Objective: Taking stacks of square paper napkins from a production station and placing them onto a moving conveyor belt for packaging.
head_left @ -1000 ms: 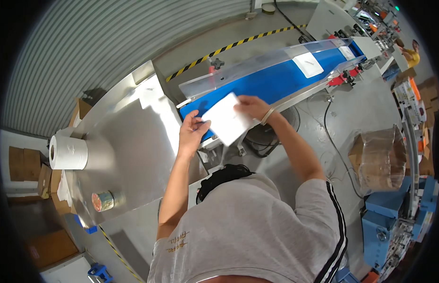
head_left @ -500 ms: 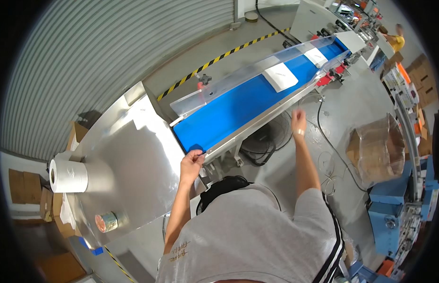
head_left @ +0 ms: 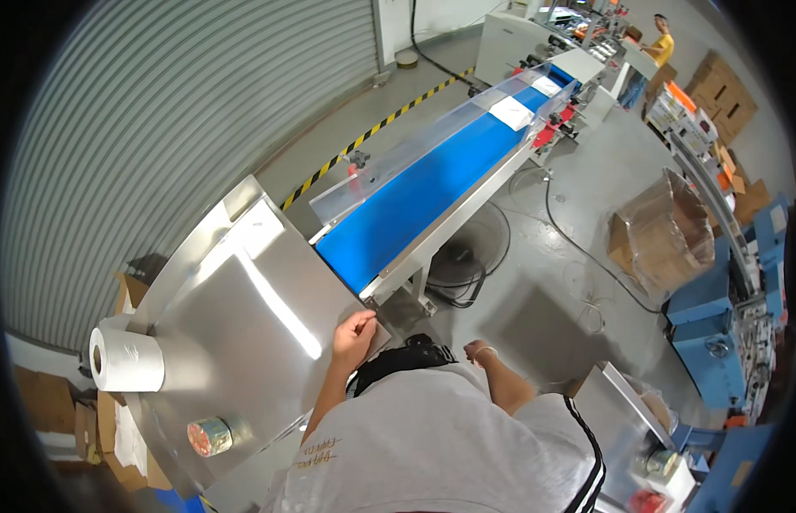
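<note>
My left hand (head_left: 355,336) rests at the right edge of a shiny metal table (head_left: 244,376), just below the near end of a blue conveyor belt (head_left: 415,205). Its fingers are curled in, with nothing seen sticking out of them. Close to my waist, my right hand (head_left: 479,352) hangs with its fingers loosely curled and nothing visible in them. Toward the belt's far end lie two flat white packs, a nearer pack (head_left: 511,112) and a farther pack (head_left: 547,85). A clear guard (head_left: 389,167) runs along the belt's left side.
On the table are a white roll (head_left: 137,359) and a tape roll (head_left: 210,437). A floor fan (head_left: 462,256) stands under the belt. To the right are a plastic-lined box (head_left: 663,235) and blue machinery (head_left: 710,359). A person in yellow (head_left: 661,47) stands far right.
My left hand has left the belt's corner for the table edge. My right hand has drawn back to my waist. The white packs have travelled farther along the belt. The view has shifted.
</note>
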### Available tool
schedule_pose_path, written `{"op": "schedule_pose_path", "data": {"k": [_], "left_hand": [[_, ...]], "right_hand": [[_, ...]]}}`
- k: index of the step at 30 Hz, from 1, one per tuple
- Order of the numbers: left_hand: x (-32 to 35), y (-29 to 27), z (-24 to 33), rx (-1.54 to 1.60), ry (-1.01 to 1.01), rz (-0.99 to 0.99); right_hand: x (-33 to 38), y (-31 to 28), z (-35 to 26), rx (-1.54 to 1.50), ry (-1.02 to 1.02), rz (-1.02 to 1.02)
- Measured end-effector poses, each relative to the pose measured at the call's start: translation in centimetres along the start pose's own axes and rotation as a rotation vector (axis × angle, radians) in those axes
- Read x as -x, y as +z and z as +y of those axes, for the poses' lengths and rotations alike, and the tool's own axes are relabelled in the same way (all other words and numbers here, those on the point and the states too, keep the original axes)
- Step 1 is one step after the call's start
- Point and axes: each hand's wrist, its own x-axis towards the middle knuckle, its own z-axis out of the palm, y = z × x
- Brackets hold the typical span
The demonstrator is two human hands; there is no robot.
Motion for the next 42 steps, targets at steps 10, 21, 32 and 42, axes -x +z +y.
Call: {"op": "schedule_pose_path", "data": {"k": [10,21,32,42], "left_hand": [[2.7,-2.8,-1.0,-0.299,0.512,-0.076],[1.7,-2.1,-0.7,-0.279,0.672,-0.081],[0.7,-1.7,-3.4,-0.198,0.523,-0.109],[5.8,-1.3,-5.2,-0.398,0.71,0.277]], "right_hand": [[11.6,10.4,-5.8,0.087,-0.176,0.061],[16.6,14.3,3.8,-0.001,-0.04,0.163],[21.1,18.8,14.5,-0.058,-0.221,0.068],[30.6,21.8,34.6,0.677,-0.199,0.038]]}}
